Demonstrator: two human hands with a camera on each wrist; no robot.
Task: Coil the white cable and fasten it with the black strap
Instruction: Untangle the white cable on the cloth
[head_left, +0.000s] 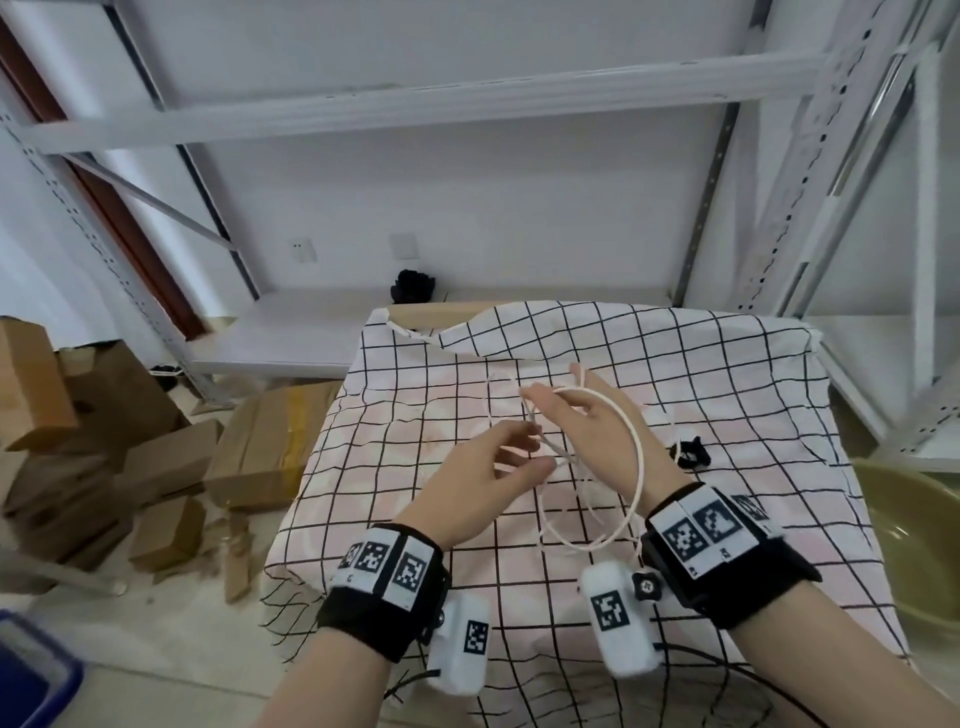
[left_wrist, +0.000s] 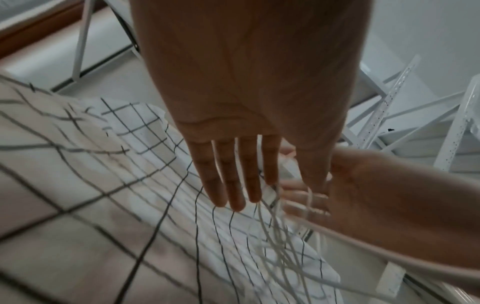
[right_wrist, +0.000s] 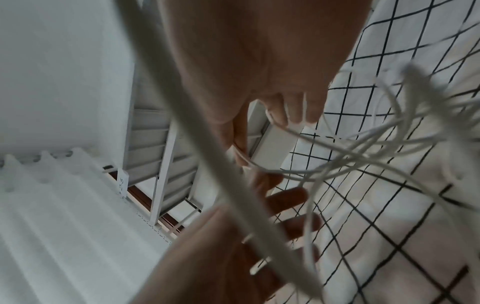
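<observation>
Both wrists frame mid-coiling: right hand (head_left: 587, 415) pinches white cable (head_left: 636, 457) loops, left hand (head_left: 488, 467) fingers loose, touching them. Black strap (head_left: 690, 453), at three o'clock, likely comes next.

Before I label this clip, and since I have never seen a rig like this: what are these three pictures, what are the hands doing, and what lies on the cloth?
No machine here: a person wears three cameras, one on the head and one on each wrist, on black bands with printed markers. The head view looks down on a checked cloth. The right hand carries loops of the white cable; the left hand, fingers nearly straight, meets the strands. The wrist views show the same from close by, blurred. The black strap lies unused on the cloth beside the right hand.
</observation>
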